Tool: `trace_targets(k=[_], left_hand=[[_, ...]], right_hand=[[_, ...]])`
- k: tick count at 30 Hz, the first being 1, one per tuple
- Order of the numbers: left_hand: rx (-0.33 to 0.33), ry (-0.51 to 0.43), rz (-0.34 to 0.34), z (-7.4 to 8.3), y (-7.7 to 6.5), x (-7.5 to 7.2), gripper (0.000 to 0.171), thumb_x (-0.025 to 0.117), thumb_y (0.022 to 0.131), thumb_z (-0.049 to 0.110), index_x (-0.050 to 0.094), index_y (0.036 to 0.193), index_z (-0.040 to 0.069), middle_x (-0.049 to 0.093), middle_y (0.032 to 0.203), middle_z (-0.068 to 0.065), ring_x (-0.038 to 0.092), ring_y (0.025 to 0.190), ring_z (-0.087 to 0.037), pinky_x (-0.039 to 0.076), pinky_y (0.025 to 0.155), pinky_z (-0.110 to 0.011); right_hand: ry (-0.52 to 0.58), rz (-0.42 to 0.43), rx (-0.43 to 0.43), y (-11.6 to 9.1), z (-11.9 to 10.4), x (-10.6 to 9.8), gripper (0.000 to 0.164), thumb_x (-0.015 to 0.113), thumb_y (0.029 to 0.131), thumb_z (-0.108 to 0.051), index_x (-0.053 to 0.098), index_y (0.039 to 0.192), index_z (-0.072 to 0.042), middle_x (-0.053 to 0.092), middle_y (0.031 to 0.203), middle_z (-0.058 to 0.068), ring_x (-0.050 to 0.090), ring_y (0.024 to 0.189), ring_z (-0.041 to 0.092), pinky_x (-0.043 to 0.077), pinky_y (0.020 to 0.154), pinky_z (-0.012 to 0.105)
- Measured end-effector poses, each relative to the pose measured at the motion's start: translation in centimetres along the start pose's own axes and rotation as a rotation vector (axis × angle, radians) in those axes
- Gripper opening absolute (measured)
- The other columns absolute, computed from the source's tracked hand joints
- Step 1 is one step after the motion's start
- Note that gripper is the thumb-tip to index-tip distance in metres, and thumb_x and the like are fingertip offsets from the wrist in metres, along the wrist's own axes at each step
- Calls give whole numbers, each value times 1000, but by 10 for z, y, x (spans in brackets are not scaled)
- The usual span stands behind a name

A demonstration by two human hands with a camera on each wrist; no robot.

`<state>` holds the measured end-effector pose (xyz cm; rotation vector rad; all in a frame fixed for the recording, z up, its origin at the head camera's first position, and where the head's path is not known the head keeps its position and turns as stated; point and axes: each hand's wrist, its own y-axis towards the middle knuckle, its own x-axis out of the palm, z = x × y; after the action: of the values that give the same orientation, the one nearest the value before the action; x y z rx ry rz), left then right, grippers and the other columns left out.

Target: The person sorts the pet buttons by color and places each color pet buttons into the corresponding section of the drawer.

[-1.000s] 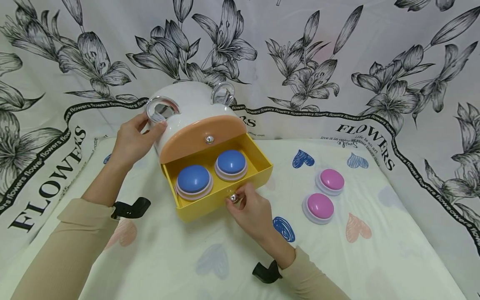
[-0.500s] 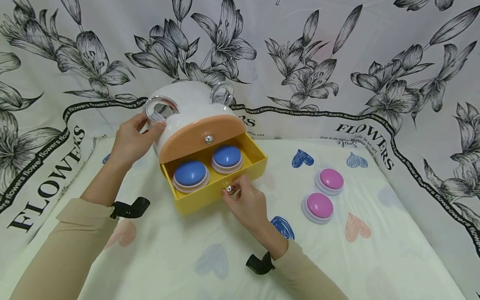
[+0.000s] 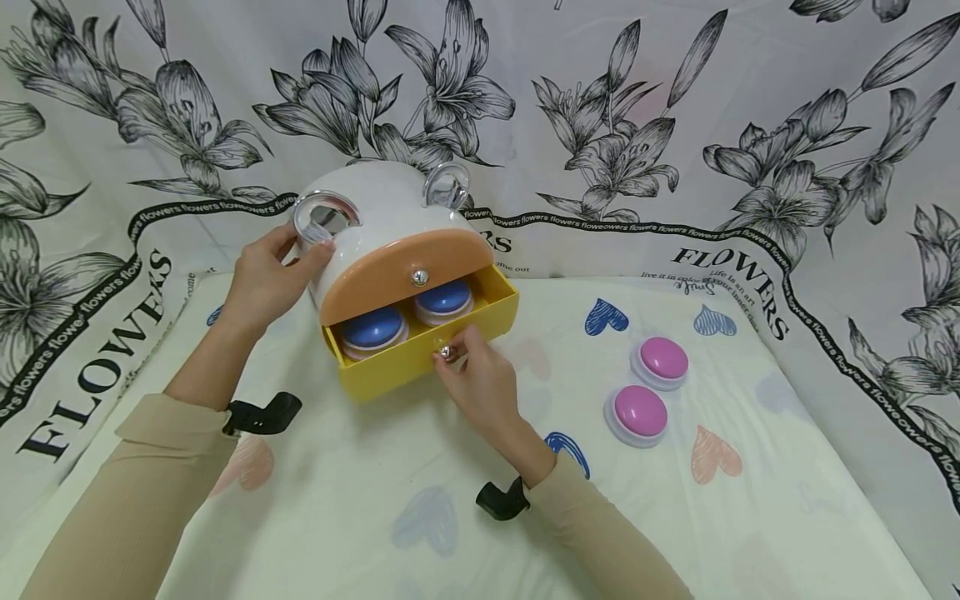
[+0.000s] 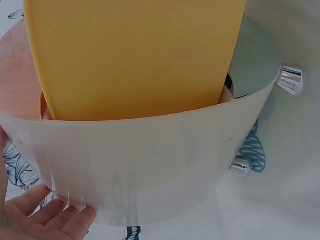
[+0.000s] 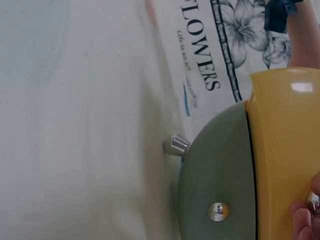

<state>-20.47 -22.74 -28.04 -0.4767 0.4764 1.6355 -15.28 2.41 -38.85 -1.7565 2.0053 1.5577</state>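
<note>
A white rounded drawer box with silver ring ears stands left of centre in the head view. My left hand holds its left side by the near ear, thumb in front; in the left wrist view its fingers lie on the white shell. The right hand pinches the silver knob of the yellow drawer, which is partly out. Two round blue-topped push buttons sit inside, partly covered by the orange drawer front above. A green drawer front shows in the right wrist view.
Two pink-topped push buttons stand on the white heart-print cloth to the right. Behind the box hangs a flower-print cloth. Silver feet stick out under the box. Black mounts are strapped to both wrists.
The right hand has pushed the yellow drawer further in, away from me, and the blue-topped buttons moved with it under the orange front. The left hand stays on the box.
</note>
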Motion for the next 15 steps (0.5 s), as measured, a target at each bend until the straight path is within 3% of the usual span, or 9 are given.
trace_targets(k=[15], left_hand=[[-6,1,1,-1,1,1,77,49,87,56,22,148,18,15,154,-3,15,141,-23,33,106,-47]], right_hand=[[5,-63,52,24,0,15,27,72,80,-26,50,89,-12,66,76,-3,49,50,5,33,41,13]])
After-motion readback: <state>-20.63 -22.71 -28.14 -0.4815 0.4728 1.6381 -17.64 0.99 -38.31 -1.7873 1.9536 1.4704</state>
